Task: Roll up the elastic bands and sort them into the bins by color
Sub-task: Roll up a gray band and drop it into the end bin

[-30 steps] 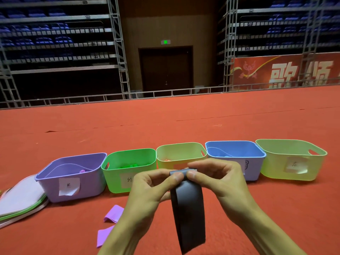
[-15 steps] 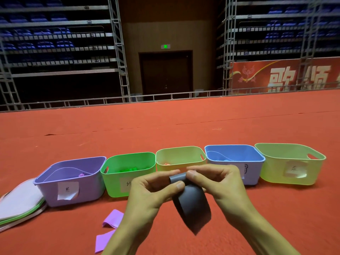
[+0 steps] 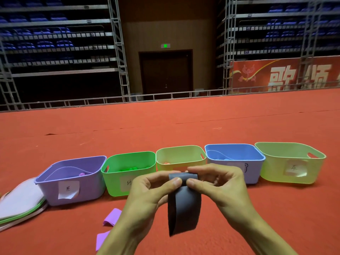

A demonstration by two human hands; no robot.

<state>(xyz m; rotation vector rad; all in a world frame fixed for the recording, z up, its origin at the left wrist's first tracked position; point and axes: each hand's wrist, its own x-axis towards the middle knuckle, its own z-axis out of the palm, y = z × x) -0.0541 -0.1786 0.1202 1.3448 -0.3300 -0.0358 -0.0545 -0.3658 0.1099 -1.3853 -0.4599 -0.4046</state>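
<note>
I hold a dark grey elastic band (image 3: 184, 205) in front of me with both hands. My left hand (image 3: 147, 196) and my right hand (image 3: 220, 186) pinch its rolled top edge between thumbs and fingers, and the rest of the band hangs down loose. Behind my hands stands a row of labelled bins on the red carpet: a purple bin (image 3: 73, 181), a green bin (image 3: 127, 173), a pale yellow bin (image 3: 179, 157), a blue bin (image 3: 235, 159) and a yellow-green bin (image 3: 290, 162). A purple band (image 3: 112, 217) lies on the carpet at lower left.
A stack of flat lids (image 3: 20, 201) lies at the far left beside the purple bin. A second purple band piece (image 3: 102, 240) lies near my left forearm. Metal scaffolding and a railing stand beyond the red carpet (image 3: 165, 126).
The band hung long, bunched up short half a second ago, and now hangs longer again below my fingers with a roll at the top. The camera view has shifted slightly downward.
</note>
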